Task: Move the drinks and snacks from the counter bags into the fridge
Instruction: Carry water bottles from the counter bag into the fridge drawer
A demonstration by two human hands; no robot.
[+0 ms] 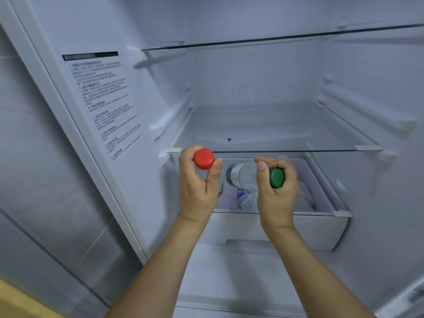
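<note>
I look into an open white fridge. My left hand (pixel 197 187) grips a bottle with a red cap (pixel 204 158), cap end toward me; its body is mostly hidden behind my palm. My right hand (pixel 276 191) grips a clear bottle with a green cap (pixel 276 178) and a green-edged label (pixel 238 174), pointing away and to the left. Both bottles hover over the open white drawer (pixel 321 216), just below the front edge of the lower glass shelf (pixel 275 138).
The drawer holds white and blue wrapped packets (pixel 245 197). An upper glass shelf (pixel 275 40) runs across above. A printed instruction sticker (pixel 105 104) covers the left inner wall. The fridge side panel (pixel 46 180) stands at the left.
</note>
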